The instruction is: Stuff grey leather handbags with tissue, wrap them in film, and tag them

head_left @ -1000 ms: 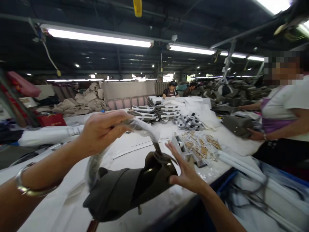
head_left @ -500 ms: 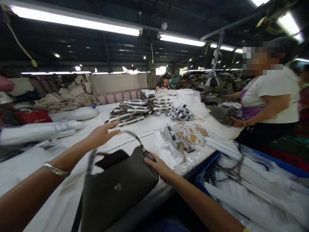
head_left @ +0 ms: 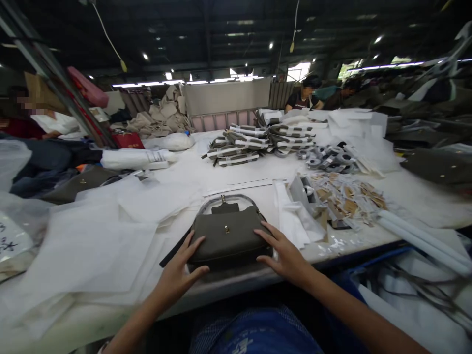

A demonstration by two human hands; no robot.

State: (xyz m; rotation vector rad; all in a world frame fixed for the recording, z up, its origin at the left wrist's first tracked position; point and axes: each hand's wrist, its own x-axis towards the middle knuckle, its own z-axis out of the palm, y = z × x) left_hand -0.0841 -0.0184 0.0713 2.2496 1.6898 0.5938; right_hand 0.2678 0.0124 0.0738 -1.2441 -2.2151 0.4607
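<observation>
A dark olive handbag (head_left: 228, 236) lies on the white-covered table right in front of me, with a small gold clasp on its front. Its strap loops behind it, and the dark flap (head_left: 224, 208) is folded back at the far side. My left hand (head_left: 183, 263) rests at the bag's left end, fingers spread and thumb out towards its front edge. At the right end, my right hand (head_left: 282, 248) touches the bag with fingers apart. Neither hand is wrapped round it.
White sheets (head_left: 96, 241) cover the table's left. Beyond the bag are stacked olive pieces with white wrapping (head_left: 243, 142), tape rolls (head_left: 328, 157) and a heap of tags (head_left: 346, 194). A bin of clear plastic (head_left: 416, 295) stands at lower right. A person (head_left: 306, 96) sits beyond the table.
The handbag has gone from raised and tilted to lying on the table. My left hand has come down from beside the strap to its left end. The view has turned right-to-left.
</observation>
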